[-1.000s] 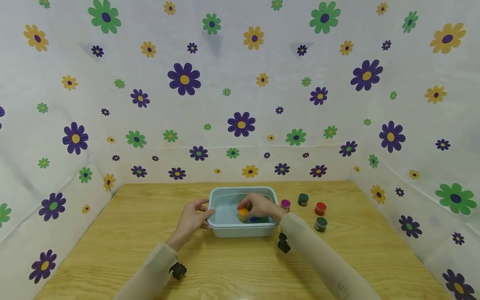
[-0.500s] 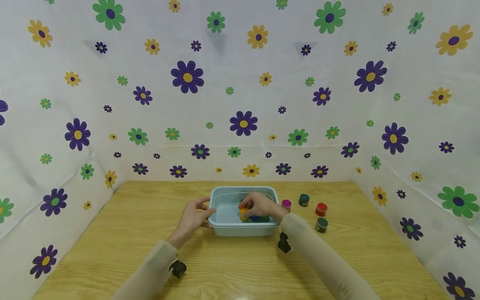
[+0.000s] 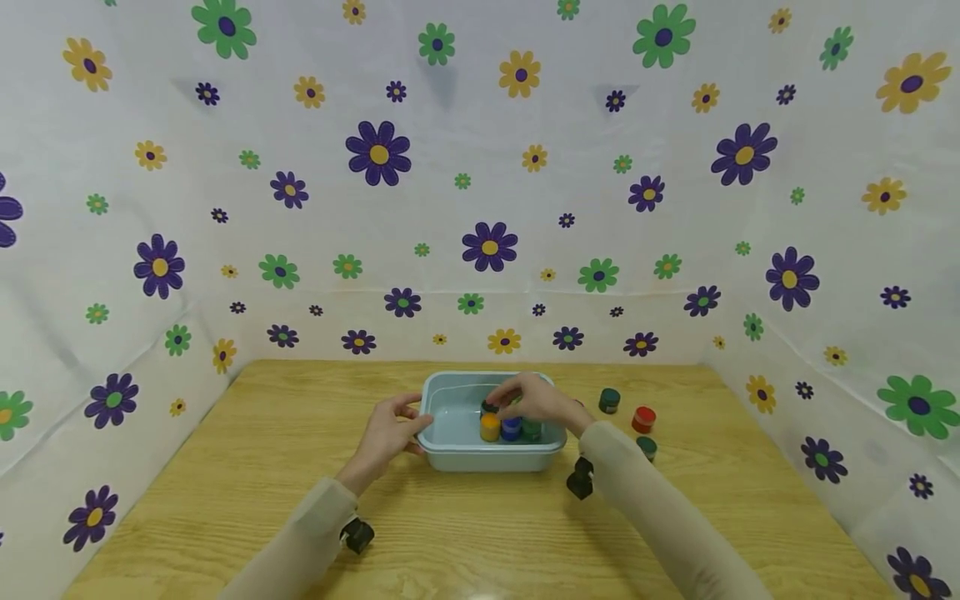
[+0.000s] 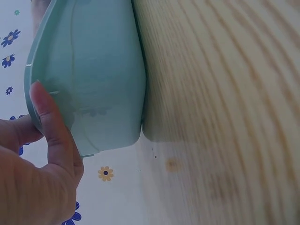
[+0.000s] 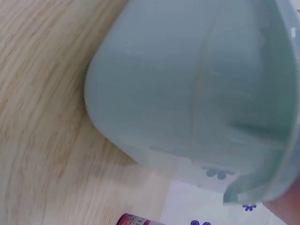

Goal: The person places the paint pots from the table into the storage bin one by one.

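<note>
A light blue plastic basin [image 3: 487,461] stands on the table. My left hand [image 3: 386,433] grips its left rim; the left wrist view shows the thumb [image 4: 47,110] over the edge of the basin [image 4: 105,79]. Inside, towards the right, sit a small orange paint jar [image 3: 490,427], a blue jar [image 3: 511,429], a green jar [image 3: 531,431] and, behind them, a black-looking jar [image 3: 489,407]. My right hand [image 3: 536,398] hovers over these jars with loosely bent fingers and appears to hold nothing. In the right wrist view the basin wall [image 5: 150,84] hides most of that hand.
Right of the basin stand a dark green jar [image 3: 610,400], a red jar [image 3: 644,419] and another dark green jar [image 3: 647,448], partly behind my sleeve. A magenta jar is nearly hidden by my right wrist. Flower-patterned sheeting [image 3: 487,167] encloses the wooden table [image 3: 450,533].
My right hand has let go of the orange jar, which now stands in the basin, and has moved up and to the right. The left hand keeps its hold on the rim.
</note>
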